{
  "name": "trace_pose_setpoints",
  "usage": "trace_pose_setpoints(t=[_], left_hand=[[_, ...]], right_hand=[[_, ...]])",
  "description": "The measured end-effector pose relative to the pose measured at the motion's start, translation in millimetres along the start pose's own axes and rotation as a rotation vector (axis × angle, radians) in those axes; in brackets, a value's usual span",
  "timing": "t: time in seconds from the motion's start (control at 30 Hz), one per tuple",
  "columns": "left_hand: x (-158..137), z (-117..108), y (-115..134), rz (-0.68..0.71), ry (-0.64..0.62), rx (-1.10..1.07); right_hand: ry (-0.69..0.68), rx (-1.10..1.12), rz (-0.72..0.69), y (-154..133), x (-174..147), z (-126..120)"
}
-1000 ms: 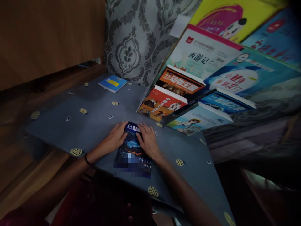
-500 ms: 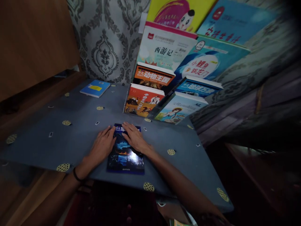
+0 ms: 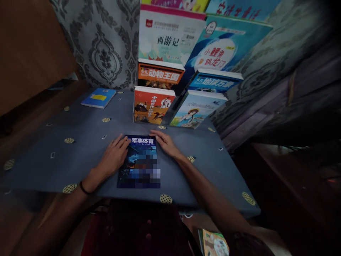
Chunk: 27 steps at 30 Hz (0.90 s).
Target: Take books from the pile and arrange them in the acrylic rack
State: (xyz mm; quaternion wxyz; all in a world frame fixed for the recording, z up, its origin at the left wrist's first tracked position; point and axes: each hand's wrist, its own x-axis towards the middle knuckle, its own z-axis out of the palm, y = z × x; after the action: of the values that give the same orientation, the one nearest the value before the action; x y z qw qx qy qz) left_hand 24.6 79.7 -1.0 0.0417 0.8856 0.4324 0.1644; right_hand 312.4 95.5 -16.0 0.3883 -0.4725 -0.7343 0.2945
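A dark blue book [image 3: 142, 151] lies flat on the table before me, its title strip at the far end. Part of its cover is blurred into squares. My left hand [image 3: 114, 154] lies flat along the book's left side, fingertips over its upper left corner, fingers stretched out. At the upper right corner is my right hand [image 3: 165, 144], fingers extended and apart, close to the edge; whether it touches the book I cannot tell. Neither hand grips anything.
A display rack holds several upright books, among them a red book [image 3: 153, 106] and a light blue book [image 3: 195, 110]. At the back left lies a blue and yellow book [image 3: 99, 98]. The patterned grey tablecloth [image 3: 87, 156] covers the table. Below the front edge is another book [image 3: 215, 243].
My right hand has slid right, off the cover to the book's upper right corner, uncovering the title. My left hand stays at the left side. The view has shifted slightly.
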Motion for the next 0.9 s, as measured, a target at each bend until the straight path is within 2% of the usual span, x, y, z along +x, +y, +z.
trace_pose_setpoints(t=[0.1, 0.27, 0.43, 0.53, 0.7, 0.9], left_hand=[[16, 2, 7, 0.114, -0.066, 0.016], [42, 11, 32, 0.31, -0.168, -0.066], [51, 12, 49, 0.339, -0.225, -0.066], [47, 6, 53, 0.325, -0.247, -0.039], [28, -7, 65, 0.433, -0.343, -0.102], [3, -12, 75, 0.464, -0.327, -0.134]], right_hand=[[-0.031, 0.0, -0.044, 3, -1, 1], [-0.061, -0.039, -0.099, 5, -4, 1], [-0.04, -0.142, -0.126, 3, -5, 1], [-0.049, -0.178, -0.107, 2, -5, 2], [-0.066, -0.18, -0.099, 0, -5, 0], [-0.058, -0.149, -0.113, 1, -7, 1]])
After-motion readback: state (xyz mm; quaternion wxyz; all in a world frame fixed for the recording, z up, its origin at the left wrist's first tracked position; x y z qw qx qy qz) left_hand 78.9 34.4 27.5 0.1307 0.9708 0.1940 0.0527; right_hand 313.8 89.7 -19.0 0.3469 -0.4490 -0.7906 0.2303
